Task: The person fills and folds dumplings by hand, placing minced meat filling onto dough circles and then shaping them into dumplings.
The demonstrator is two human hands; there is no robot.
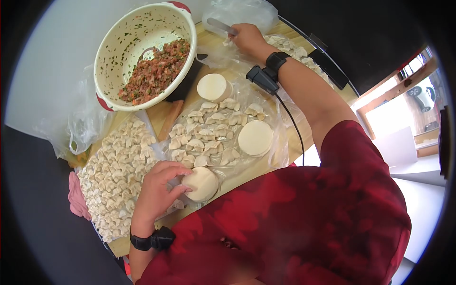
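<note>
My left hand (161, 187) is at the near stack of round dumpling wrappers (202, 184), thumb and fingers gripping the left edge of a wrapper. In my right hand (249, 40) is a flat, narrow spatula (221, 26), its grey end pointing left; that hand is at the far side of the table, above clear plastic. Two more wrapper stacks stand farther off, one stack (256, 138) to the right and a taller stack (213, 88) behind. Folded dumplings (204, 133) lie on plastic film between the stacks.
A large white bowl (105, 76) with red handles holds chopped meat filling (159, 71). Rows of dumplings (116, 180) cover a tray at left. More dumplings (289, 47) and a black phone-like slab (327, 69) lie far right. A cable (297, 123) hangs from my right wrist.
</note>
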